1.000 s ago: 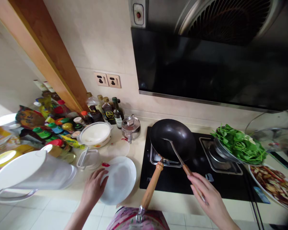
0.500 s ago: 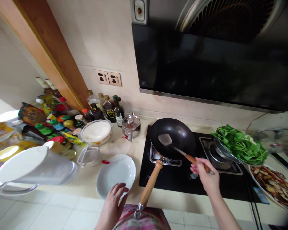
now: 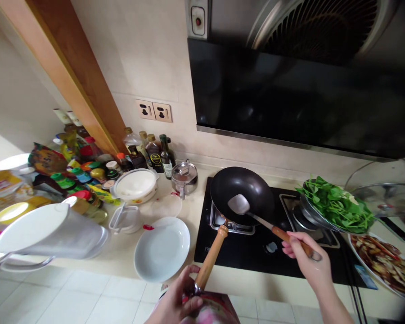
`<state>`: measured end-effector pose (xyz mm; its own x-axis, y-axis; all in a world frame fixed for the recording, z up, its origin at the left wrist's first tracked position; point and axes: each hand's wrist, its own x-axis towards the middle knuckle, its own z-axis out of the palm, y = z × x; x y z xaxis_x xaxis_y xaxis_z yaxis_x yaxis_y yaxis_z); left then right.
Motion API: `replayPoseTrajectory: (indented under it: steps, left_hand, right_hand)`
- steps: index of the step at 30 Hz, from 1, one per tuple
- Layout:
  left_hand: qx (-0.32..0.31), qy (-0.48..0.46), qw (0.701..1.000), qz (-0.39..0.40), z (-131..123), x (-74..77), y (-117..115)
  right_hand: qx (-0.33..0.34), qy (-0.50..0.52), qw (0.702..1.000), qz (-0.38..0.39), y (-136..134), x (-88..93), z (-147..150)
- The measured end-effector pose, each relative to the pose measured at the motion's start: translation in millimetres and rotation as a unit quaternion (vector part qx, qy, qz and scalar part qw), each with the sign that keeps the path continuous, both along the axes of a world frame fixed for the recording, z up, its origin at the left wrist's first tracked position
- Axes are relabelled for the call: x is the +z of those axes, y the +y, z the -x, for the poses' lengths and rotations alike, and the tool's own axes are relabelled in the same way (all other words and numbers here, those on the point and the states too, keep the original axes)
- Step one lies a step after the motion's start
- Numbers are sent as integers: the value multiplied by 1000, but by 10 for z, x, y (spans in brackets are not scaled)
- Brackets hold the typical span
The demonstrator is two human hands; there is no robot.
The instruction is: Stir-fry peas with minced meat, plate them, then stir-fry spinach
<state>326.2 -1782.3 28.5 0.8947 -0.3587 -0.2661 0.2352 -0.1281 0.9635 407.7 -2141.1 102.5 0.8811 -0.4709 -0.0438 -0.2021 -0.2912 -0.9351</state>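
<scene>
A black wok (image 3: pixel 253 186) sits on the left burner, its wooden handle (image 3: pixel 212 258) pointing toward me. My left hand (image 3: pixel 180 292) is closed around the near end of that handle, thumb below and fingers curled at its side. In my right hand (image 3: pixel 307 258) is the wooden grip of a metal spatula (image 3: pixel 239 204). The spatula's blade lies inside the wok, over its near wall, and no food shows there. An empty white plate (image 3: pixel 162 247) rests on the counter just left of the wok handle.
Leafy greens (image 3: pixel 337 204) fill a metal pan (image 3: pixel 319 220) on the right burner. Beyond it are a glass lid (image 3: pixel 391 198), a plate of cooked food (image 3: pixel 381 261) and chopsticks (image 3: pixel 356 288). A steel pot (image 3: pixel 184 180), bottles and a large white pot (image 3: pixel 54 234) stand left.
My left hand has moved from beside the plate to the wok handle and closed on it. My right hand has shifted right and toward me, drawing the spatula along.
</scene>
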Motion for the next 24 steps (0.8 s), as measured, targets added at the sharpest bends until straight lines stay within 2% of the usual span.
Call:
replayPoseTrajectory:
  steps: [2,4,6,10,13,15,18,21,24]
  left_hand:
    - [-2,2,1000,-15,2,-24,-1]
    - [8,5,1000,-15,5,-15,44]
    - [28,9,999,-14,6,13,134]
    - [79,14,996,-33,-2,11,361]
    - [107,32,994,-19,-18,-33,444]
    - [115,55,992,1,-23,-21,427]
    - [155,77,985,20,-22,89,331]
    - [186,79,979,28,-22,206,245]
    - [175,84,980,40,-34,219,234]
  right_hand:
    - [-41,-16,999,20,-84,25,26]
    - [-55,-43,997,32,-56,-14,29]
    - [-28,-67,996,47,68,-112,49]
    - [72,-103,989,85,416,-344,237]
    - [98,-138,978,122,649,-474,427]
    - [92,-158,971,153,758,-532,521]
    - [103,-167,962,191,822,-572,597]
    - [135,-171,949,229,784,-581,607]
    - [153,-179,936,261,711,-610,575]
